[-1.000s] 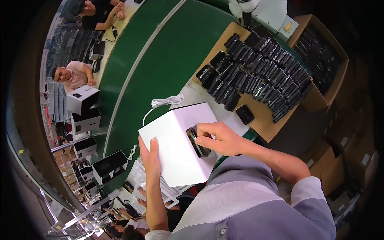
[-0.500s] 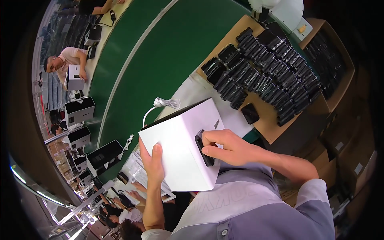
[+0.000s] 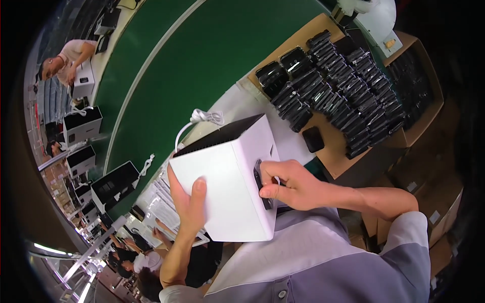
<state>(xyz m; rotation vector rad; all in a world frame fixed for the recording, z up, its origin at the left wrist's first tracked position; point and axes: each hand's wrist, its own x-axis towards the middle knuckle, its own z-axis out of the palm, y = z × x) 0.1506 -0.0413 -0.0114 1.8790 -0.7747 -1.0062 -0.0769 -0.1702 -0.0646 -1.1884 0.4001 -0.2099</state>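
Green conveyor belt (image 3: 202,65) runs past; both hands' grip holds the white box (image 3: 227,187).

Our left hand (image 3: 189,202) rises from the lower edge on a bare forearm, palm pressed flat against the near face of the white box-shaped appliance (image 3: 227,187). Its thumb points upward on that face, and its fingers wrap around the left edge, out of sight. Our right hand (image 3: 293,184) comes in from the right, the forearm bare and nearly level, the elbow bent under a grey short sleeve. Its fingers curl over the black part (image 3: 262,184) on the appliance's right side, the thumb below and the knuckles raised. Both hands are in contact with the appliance, which sits between them against our chest.
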